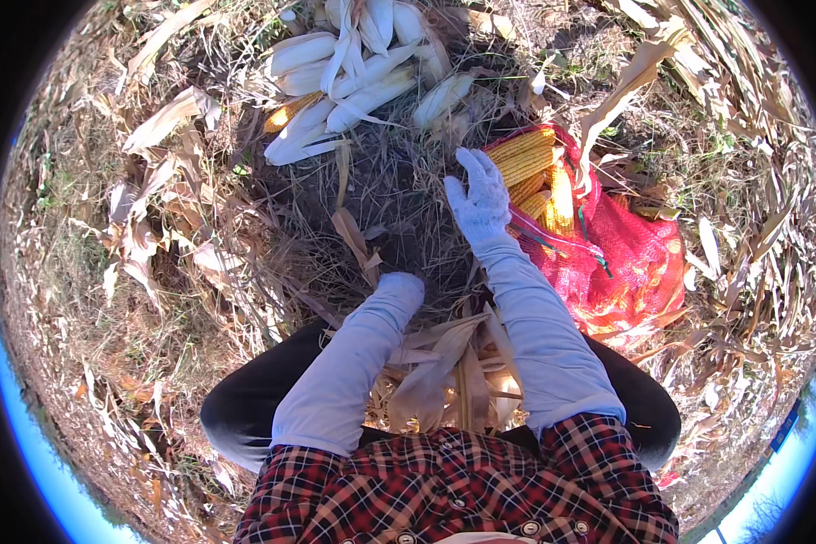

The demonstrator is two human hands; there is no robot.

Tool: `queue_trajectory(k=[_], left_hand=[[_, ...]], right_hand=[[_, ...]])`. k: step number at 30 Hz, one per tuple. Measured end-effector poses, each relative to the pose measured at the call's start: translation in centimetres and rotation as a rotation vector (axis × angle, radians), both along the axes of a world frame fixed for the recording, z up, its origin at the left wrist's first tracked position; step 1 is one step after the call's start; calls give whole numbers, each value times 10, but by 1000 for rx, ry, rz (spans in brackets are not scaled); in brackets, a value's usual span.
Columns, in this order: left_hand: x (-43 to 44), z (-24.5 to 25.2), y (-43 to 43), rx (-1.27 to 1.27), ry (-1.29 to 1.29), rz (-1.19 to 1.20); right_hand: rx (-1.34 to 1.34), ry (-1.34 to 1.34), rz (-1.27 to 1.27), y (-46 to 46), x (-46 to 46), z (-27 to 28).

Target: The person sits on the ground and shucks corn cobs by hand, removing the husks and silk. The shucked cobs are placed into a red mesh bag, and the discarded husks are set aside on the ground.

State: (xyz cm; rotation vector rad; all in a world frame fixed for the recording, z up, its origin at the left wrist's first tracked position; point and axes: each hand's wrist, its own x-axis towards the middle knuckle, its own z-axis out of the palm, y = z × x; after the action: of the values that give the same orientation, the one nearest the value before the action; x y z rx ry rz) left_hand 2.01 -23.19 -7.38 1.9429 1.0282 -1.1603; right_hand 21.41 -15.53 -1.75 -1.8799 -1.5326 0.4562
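My right hand, in a white knit glove, is beside the mouth of a red mesh sack, fingers apart and nothing seen in its grasp. Several husked yellow corn ears lie in the sack's opening, just right of that hand. My left hand, gloved in white too, is low over the ground before my lap; its fingers are hidden from view, so its grip cannot be made out. Ahead of me lies a pile of corn ears in pale husks, with one bare yellow cob at its left edge.
Dry corn husks and straw cover the ground on the left. Dry corn stalks lie at the upper right. Loose husks lie between my bent legs. A long dry leaf hangs over the sack's far edge.
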Motion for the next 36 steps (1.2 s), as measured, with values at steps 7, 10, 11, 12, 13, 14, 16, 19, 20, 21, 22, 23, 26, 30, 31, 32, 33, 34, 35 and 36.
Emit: queue_trajectory(k=[7,10,11,12,13,14,16,19,20,21,22,23,26,30,31,32,33,34,35,36], left_hand=[[-18,71,57,-87,-610,1023],[-15,79,123,620,-845,1228],[-4,94,143,735,-927,1218],[14,109,156,703,-928,1106],[36,122,166,669,-931,993],[55,130,170,715,-900,758],[93,106,183,670,-995,591],[109,29,216,676,-877,568],[112,14,223,682,-797,584],[118,13,224,693,-686,549],[126,22,220,701,-579,506],[136,31,220,709,-471,464],[149,15,220,876,-261,237],[157,10,242,700,-130,265],[160,18,249,602,-100,304],[162,26,250,580,-104,327],[160,25,250,583,-111,340],[157,23,247,587,-118,352],[155,22,245,590,-126,364],[144,29,243,512,-138,445]], right_hand=[[-557,-141,325,-39,-23,-16],[-659,-178,417,-39,-22,-13],[-664,-210,437,-37,-25,-10],[-682,-256,467,-34,-29,-4],[-658,-277,485,-34,-34,-5],[-660,-324,514,-35,-44,-4],[-638,-409,546,-42,-56,-6],[-697,-494,637,-50,-63,-22],[-554,36,511,-59,-70,-55],[-481,216,461,-66,-71,-75],[-408,355,393,-68,-73,-83],[-393,364,364,-71,-71,-92],[-382,324,360,-74,-68,-95],[-321,429,315,-79,-70,-107],[-300,466,293,-79,-71,-111],[-289,486,275,-79,-71,-115],[-292,488,268,-75,-74,-111],[-351,359,310,-73,-74,-105],[-404,229,357,-71,-74,-100],[-528,-82,454,-63,-68,-70]])
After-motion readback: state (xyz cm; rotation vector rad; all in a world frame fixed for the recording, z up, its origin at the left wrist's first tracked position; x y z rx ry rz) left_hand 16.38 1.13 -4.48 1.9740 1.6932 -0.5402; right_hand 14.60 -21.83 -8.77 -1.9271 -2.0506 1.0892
